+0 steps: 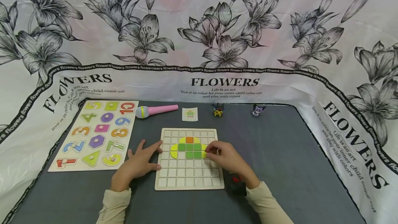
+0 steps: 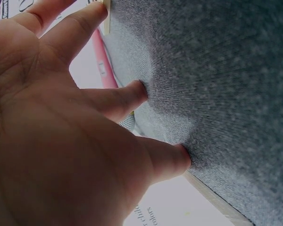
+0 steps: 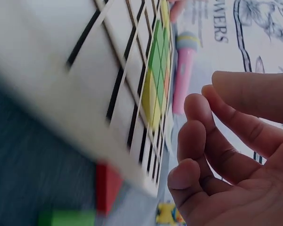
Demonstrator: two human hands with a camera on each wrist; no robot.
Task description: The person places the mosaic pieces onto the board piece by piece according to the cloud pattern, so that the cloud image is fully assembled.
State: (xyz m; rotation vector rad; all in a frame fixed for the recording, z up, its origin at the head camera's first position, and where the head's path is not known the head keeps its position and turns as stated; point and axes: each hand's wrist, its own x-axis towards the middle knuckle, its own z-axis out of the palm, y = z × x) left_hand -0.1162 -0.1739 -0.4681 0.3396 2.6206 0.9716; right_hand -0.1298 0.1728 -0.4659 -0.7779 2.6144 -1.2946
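A wooden grid board [image 1: 189,182] lies on the grey cloth. On its upper half are green square tiles [image 1: 197,154], an orange tile [image 1: 189,140] and yellow rounded tiles [image 1: 173,151]. My left hand [image 1: 138,163] is spread at the board's left edge, a thumb and fingertip touching its rim; other fingertips rest on the cloth in the left wrist view. Over the board's right side, my right hand [image 1: 229,156] hovers beside the right yellow tile [image 1: 204,150]. Its fingers [image 3: 191,141] are loosely bent, with nothing between them and the thumb in the right wrist view.
Left lies a number and shape puzzle board [image 1: 84,137]. Behind the grid board are a pink toy microphone [image 1: 161,109], a small pattern card [image 1: 189,114] and two figurines [image 1: 218,110]. A red block [image 3: 106,188] and a green block [image 3: 68,218] lie near the grid board's right edge.
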